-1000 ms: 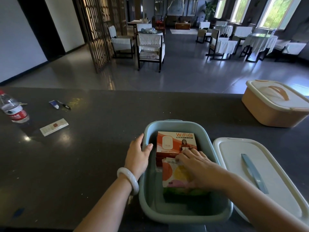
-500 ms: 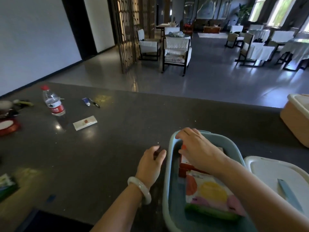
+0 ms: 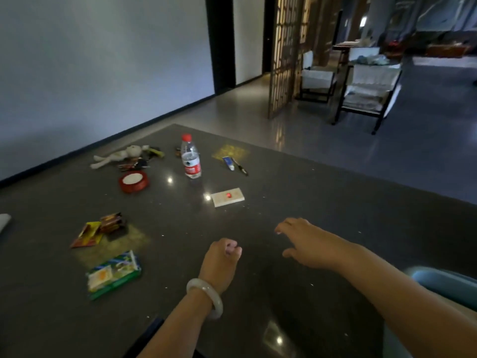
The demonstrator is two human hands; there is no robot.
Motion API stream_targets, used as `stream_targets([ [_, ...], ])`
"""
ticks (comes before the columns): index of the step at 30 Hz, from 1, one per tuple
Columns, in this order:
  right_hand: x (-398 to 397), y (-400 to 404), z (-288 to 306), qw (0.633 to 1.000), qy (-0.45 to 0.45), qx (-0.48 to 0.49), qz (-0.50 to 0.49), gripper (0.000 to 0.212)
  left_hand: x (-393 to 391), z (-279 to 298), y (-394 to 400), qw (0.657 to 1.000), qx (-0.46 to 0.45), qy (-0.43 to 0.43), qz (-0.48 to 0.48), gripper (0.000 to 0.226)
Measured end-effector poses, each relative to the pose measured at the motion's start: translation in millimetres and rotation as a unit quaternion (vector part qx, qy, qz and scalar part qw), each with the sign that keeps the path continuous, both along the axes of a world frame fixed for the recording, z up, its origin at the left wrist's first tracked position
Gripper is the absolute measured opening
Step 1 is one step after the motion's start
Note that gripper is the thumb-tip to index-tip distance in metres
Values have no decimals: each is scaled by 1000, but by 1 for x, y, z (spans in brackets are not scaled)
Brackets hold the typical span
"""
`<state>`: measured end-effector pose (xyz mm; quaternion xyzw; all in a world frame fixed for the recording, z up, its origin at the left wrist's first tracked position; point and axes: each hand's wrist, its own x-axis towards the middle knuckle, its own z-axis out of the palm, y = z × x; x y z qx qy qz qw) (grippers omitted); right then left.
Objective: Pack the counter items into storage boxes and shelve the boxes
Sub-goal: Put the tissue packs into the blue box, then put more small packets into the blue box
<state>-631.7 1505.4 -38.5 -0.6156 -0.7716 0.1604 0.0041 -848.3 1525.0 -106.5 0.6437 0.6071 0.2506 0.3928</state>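
My left hand [image 3: 221, 262], with a pale bangle on the wrist, hovers over the dark counter [image 3: 322, 208] with its fingers curled and nothing in it. My right hand [image 3: 307, 241] stretches out to the left above the counter, fingers spread and empty. A flat white box with a red mark [image 3: 227, 197] lies just beyond it. A water bottle [image 3: 190, 156], a small tube [image 3: 229, 162] and a pen [image 3: 240, 168] stand farther back. Only an edge of the blue storage box [image 3: 444, 282] shows at the right.
On the left lie a green packet [image 3: 113, 273], yellow and brown packets [image 3: 102, 228], a red round tin [image 3: 133, 181] and a soft toy [image 3: 121, 155]. Chairs [image 3: 366, 83] and a wooden screen [image 3: 284, 55] stand beyond the counter's far edge.
My view has swung left, away from the blue box. My right hand has come out of the box and reached left over the counter. My left hand has let go of the rim.
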Motion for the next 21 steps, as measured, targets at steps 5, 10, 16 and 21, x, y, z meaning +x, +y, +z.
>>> stream_targets([
  [5,-48,76,-14,1000,-7,-27,13,58,-56,-7,40,999,29,10,31,13],
  [10,-91,145,-36,999,17,-39,-3,77,-105,-15,80,994,72,65,48,19],
  [16,-107,218,-59,998,-24,-53,2,90,-145,-28,115,992,61,108,19,24],
  [21,-106,256,-82,992,-107,-69,-18,97,-155,-41,141,994,49,95,-5,27],
])
